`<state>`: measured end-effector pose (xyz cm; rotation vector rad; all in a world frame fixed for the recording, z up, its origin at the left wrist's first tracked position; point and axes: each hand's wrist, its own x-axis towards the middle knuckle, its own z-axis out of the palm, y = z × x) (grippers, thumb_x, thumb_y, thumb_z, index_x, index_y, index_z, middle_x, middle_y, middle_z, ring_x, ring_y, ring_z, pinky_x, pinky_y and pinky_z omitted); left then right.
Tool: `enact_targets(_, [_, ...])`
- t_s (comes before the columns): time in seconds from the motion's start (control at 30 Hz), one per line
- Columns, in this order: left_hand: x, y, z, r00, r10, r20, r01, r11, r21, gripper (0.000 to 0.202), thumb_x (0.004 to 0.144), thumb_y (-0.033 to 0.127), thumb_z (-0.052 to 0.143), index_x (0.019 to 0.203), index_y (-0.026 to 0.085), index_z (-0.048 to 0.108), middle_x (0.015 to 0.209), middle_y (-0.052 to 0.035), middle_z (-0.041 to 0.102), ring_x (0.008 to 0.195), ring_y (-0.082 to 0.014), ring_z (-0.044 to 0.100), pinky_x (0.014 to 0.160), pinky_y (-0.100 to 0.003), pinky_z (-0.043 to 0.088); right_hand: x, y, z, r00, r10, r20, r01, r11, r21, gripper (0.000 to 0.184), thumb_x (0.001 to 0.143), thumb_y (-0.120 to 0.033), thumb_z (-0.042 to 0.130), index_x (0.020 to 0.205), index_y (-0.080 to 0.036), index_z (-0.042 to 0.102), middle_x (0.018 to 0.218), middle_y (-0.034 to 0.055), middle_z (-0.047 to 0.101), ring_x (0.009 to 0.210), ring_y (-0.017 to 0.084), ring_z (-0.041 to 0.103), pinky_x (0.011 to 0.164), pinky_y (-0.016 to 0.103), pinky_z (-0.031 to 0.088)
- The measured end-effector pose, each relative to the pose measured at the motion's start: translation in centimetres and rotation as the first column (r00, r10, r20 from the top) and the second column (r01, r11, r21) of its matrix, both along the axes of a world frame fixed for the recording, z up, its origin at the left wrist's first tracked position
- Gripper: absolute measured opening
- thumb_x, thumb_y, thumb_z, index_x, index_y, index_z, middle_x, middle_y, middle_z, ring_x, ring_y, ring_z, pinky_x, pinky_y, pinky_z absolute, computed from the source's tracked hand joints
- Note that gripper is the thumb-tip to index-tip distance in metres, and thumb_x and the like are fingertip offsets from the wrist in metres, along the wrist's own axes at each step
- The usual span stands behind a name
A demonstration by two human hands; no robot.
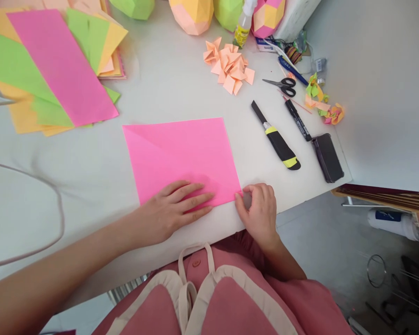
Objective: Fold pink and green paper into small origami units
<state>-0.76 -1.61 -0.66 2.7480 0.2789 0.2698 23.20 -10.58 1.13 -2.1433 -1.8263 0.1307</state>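
A pink sheet of paper (181, 153) lies flat on the white table (167, 83) in front of me. My left hand (171, 209) rests flat on the sheet's near edge, fingers stretched out to the right. My right hand (260, 211) is curled at the sheet's near right corner, thumb and forefinger pinching that corner.
Stacked pink, green and orange sheets (52, 65) lie at the far left. A pile of folded peach paper pieces (230, 67), scissors (282, 86), a utility knife (275, 137), a black marker (298, 120), a black case (327, 157), a glue bottle (243, 25) and paper models (192, 14) sit to the right and back. A cable (38, 186) crosses the left side.
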Motion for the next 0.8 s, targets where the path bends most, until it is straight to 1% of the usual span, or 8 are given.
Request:
enact_targets(0.1, [0.0,-0.1,0.0,1.000,0.009,-0.009,-0.010,1.000,-0.017,0.051,0.092,0.012,0.036,0.141,0.027,0.041,0.148,-0.0013,0.040,0.136,-0.0279,0.032,0.110,-0.049,0.027,-0.5,-0.2,-0.1,0.998,-0.056,-0.006,0.056,0.998,0.023,0.011,0.085,-0.029,0.055,0.084,-0.019,0.053,0.083,0.0075,0.058,0.080,0.023,0.048,0.071,0.037,0.040])
enact_targets(0.17, [0.0,-0.1,0.0,1.000,0.015,-0.008,-0.015,1.000,-0.025,0.052,0.092,0.013,0.036,0.141,0.028,0.040,0.147,-0.0011,0.041,0.136,-0.0273,0.032,0.110,-0.048,0.027,-0.7,-0.2,-0.1,0.997,-0.071,-0.009,0.071,0.997,0.028,0.011,0.085,-0.029,0.055,0.081,-0.020,0.053,0.082,0.0069,0.058,0.079,0.022,0.048,0.071,0.037,0.039])
enact_targets(0.3, [0.1,-0.2,0.1,0.999,0.030,-0.013,-0.030,0.999,-0.044,0.051,0.092,0.015,0.038,0.141,0.029,0.040,0.147,-0.0002,0.042,0.136,-0.0267,0.032,0.110,-0.046,0.026,-0.3,-0.3,0.0,1.000,-0.028,0.004,0.028,1.000,0.010,0.018,0.088,-0.034,0.056,0.077,-0.021,0.053,0.079,0.0058,0.056,0.076,0.021,0.046,0.069,0.035,0.038])
enact_targets(0.4, [0.1,-0.1,0.2,1.000,0.020,-0.021,-0.021,0.999,-0.042,0.051,0.092,0.013,0.036,0.141,0.029,0.041,0.147,0.0000,0.041,0.136,-0.0264,0.032,0.110,-0.046,0.025,0.2,-0.1,0.2,1.000,0.010,0.011,-0.010,1.000,-0.023,0.022,0.090,-0.036,0.054,0.075,-0.020,0.054,0.077,0.0056,0.056,0.076,0.021,0.047,0.067,0.034,0.038])
enact_targets(0.67, [-0.1,0.3,0.1,1.000,0.009,-0.014,-0.010,0.998,-0.059,0.047,0.096,0.017,0.033,0.141,0.029,0.039,0.146,-0.0002,0.043,0.138,-0.0253,0.030,0.111,-0.045,0.024,1.0,0.6,0.2,0.992,0.082,0.094,-0.073,0.993,-0.094,0.028,0.093,-0.035,0.050,0.070,-0.019,0.054,0.074,0.0063,0.053,0.074,0.021,0.044,0.060,0.033,0.035])
enact_targets(0.8, [-0.1,0.1,0.2,1.000,0.012,-0.023,-0.013,0.999,-0.049,0.048,0.095,0.015,0.033,0.141,0.029,0.040,0.146,-0.0014,0.043,0.137,-0.0251,0.032,0.111,-0.045,0.025,1.4,0.9,0.2,0.990,0.095,0.104,-0.082,0.989,-0.125,0.027,0.092,-0.032,0.051,0.068,-0.020,0.052,0.072,0.0059,0.052,0.074,0.021,0.043,0.058,0.032,0.034])
